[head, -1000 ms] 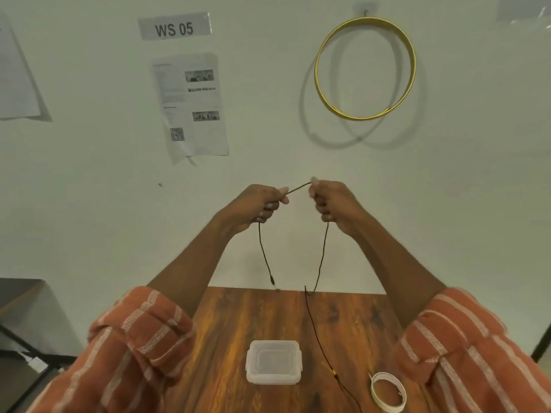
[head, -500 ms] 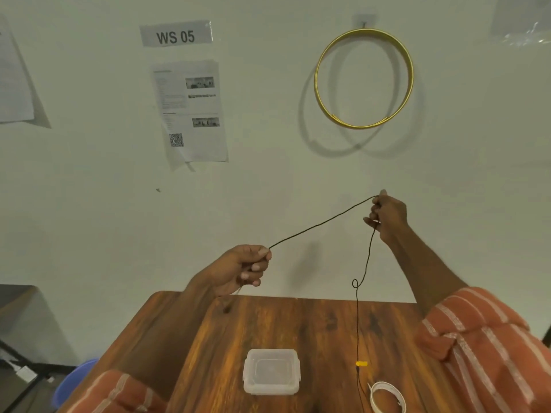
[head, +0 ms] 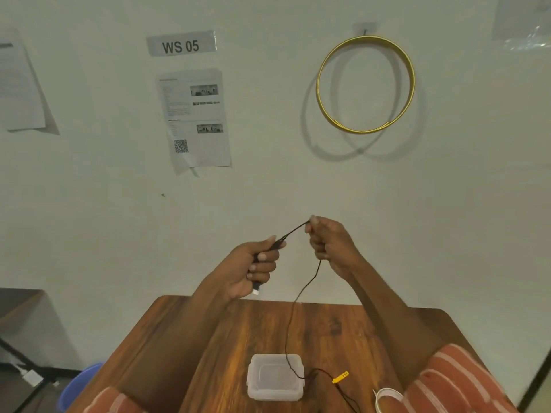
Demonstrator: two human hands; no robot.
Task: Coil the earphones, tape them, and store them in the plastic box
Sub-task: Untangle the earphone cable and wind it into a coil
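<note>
Coiling stage. My left hand (head: 253,265) is closed around gathered turns of the earphones (head: 301,296); my right hand (head: 329,244) pinches the cord just beside it, both raised above the desk's far edge. The slack drops across the closed plastic box (head: 275,380) near the desk's near edge, the tape roll (head: 387,396) to its right. The cord looks light, limp and tangle-prone; I judge it best gripped at the bundle.

Two hands (head: 295,254), one earphone cable (head: 295,311), one plastic box (head: 275,394), one tape roll (head: 387,396).
</note>
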